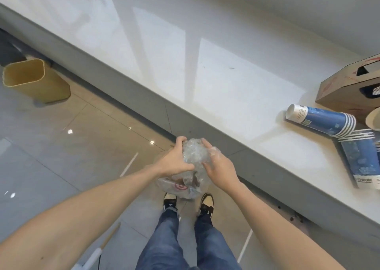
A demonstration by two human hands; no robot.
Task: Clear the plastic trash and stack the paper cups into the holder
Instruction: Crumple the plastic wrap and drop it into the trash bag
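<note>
Crumpling clear plastic trash (193, 156) between left hand (174, 162) and right hand (218, 166), both grips closed on it, beside the worktop (185, 53). Bin (35, 80) unreached; paper cups (322, 121) on worktop, unstacked.

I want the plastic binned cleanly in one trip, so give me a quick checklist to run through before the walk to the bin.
1. Both hands on the trash: ok. The left hand and right hand squeeze the plastic wad between them.
2. Nothing trailing loose: not ok. A plastic bag with a red mark hangs below the wad, above the shoes.
3. Bin open and upright: ok. The yellow bin stands on the floor to the left, with no lid.
4. Room in the bin: cannot tell; its bottom is out of sight.
5. Cups safe meanwhile: ok. The blue cup stacks lie on the counter beside the cardboard holder.
</note>
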